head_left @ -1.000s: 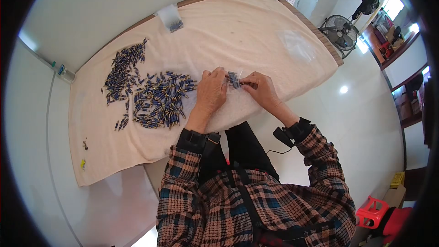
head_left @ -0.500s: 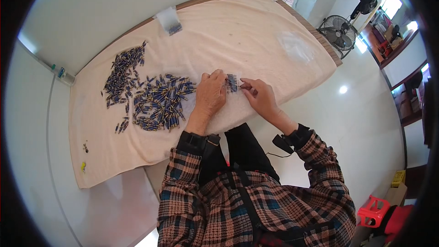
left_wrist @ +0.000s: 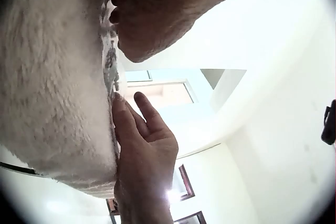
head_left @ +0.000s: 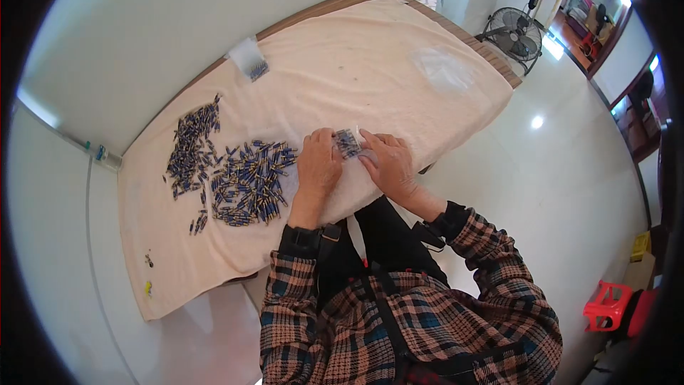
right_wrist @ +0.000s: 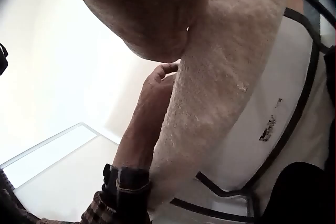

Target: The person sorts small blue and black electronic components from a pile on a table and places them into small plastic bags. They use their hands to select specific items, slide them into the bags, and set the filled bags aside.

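A small clear plastic bag [head_left: 348, 144] with a row of blue-and-gold connectors lies on the cloth between the two hands in the head view. My left hand [head_left: 319, 167] holds the bag's left edge with bent fingers. Over at its right edge is my right hand [head_left: 390, 165], index finger and thumb spread apart and fingertips right at the plastic. The left wrist view shows the right hand [left_wrist: 144, 145] low beside the bag, one finger raised. Left of the left hand spreads a loose pile of the same connectors [head_left: 253, 185]. The right palm hides its fingertips in the right wrist view.
A second heap of connectors [head_left: 191, 146] lies farther left. At the back edge is another bag [head_left: 249, 60] with connectors inside. Flat clear bags [head_left: 443, 68] lie at the right on the cream cloth [head_left: 335, 93]. A floor fan [head_left: 514, 34] stands beyond the table.
The right hand let go of the bag's right edge, drew off slightly, and now has spread fingers against it. The left hand stays at the bag. The head view has shifted.
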Demonstrator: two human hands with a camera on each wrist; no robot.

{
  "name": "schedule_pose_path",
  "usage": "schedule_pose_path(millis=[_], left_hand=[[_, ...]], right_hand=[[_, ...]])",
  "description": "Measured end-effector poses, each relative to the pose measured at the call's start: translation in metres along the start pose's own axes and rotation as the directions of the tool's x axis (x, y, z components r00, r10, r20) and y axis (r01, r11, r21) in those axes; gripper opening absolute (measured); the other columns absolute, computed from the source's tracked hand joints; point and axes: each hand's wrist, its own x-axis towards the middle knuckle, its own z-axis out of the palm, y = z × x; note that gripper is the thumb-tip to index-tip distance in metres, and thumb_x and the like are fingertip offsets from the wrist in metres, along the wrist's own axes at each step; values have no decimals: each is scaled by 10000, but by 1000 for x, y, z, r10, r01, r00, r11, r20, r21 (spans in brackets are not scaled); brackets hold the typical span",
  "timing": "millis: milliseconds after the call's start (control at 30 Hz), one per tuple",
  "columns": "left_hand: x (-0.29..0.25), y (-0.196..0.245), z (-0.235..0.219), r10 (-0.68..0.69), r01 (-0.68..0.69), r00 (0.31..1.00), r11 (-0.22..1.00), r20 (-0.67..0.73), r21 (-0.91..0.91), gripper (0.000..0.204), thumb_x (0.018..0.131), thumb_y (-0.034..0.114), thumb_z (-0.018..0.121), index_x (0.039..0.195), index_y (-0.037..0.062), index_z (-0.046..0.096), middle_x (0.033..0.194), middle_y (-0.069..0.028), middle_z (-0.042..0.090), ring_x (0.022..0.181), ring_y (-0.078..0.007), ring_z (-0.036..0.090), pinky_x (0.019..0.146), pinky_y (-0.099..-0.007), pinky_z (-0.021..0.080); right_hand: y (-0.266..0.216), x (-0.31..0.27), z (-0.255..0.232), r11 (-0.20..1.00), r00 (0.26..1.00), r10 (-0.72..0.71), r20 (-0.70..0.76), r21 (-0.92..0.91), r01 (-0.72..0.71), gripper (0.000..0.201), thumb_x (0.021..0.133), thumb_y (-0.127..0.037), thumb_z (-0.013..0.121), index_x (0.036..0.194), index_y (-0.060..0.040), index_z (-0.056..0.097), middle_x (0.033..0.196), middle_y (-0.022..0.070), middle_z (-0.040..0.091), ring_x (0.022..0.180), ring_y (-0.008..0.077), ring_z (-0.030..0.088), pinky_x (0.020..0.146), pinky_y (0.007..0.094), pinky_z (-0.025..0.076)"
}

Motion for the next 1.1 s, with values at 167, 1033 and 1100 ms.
schedule_pose_path(millis=[167, 1033, 1100], left_hand=[[-2, -2, -8, -202, 200, 978, 979, -49, -35, 203, 832, 125, 579, 1023, 56, 574, 952, -150, 643, 865, -349, 605, 724, -423, 476], [3, -16, -4, -402, 427, 903, 881, 151, -202, 195, 813, 234, 632, 868, 49, 661, 801, -142, 671, 775, -306, 644, 690, -389, 478], [2, -17, -5, -369, 388, 922, 889, 120, -244, 204, 811, 221, 635, 850, 22, 655, 762, -132, 670, 707, -262, 643, 653, -356, 477]], right_hand=[[15, 12, 2, 986, 996, 74, 44, 149, -80, 401, 758, -88, 668, 1154, -80, 604, 905, 16, 687, 935, 246, 582, 824, 381, 435], [15, 41, 1, 941, 942, 30, 334, 308, -139, 292, 758, -80, 666, 1048, -46, 661, 815, 89, 697, 812, 278, 630, 808, 367, 473], [14, 41, 2, 945, 944, 18, 330, 304, -124, 288, 761, -89, 665, 1045, -43, 663, 814, 91, 697, 807, 278, 633, 809, 366, 473]])
